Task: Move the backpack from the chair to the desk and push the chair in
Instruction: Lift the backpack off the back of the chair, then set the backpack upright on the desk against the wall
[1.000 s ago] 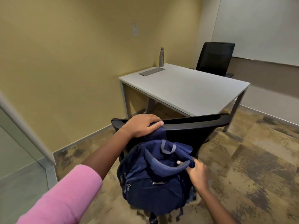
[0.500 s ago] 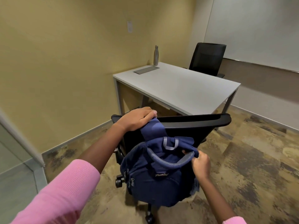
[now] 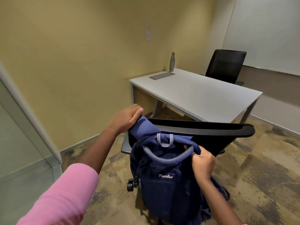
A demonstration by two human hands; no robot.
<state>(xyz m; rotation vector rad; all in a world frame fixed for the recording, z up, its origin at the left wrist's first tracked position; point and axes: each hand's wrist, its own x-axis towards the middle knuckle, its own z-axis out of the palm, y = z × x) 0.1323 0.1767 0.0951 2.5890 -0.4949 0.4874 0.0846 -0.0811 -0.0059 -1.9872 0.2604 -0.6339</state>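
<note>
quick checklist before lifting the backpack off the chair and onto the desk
1. Left hand grip on the shoulder strap draped over the chair back: ok.
2. Right hand grip on the backpack at its padded top edge: ok.
3. Strap free of the chair back: not ok, it hangs over the top.
4. Landing space on the desk: ok, near half bare; water bottle at the far corner.
5. Backpack zips closed: cannot tell.

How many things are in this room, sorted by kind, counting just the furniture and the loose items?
Chairs: 2, near and far
Desk: 1
Backpack: 1
Bottle: 1
Flat grey panel on the desk: 1
Total: 6
</note>
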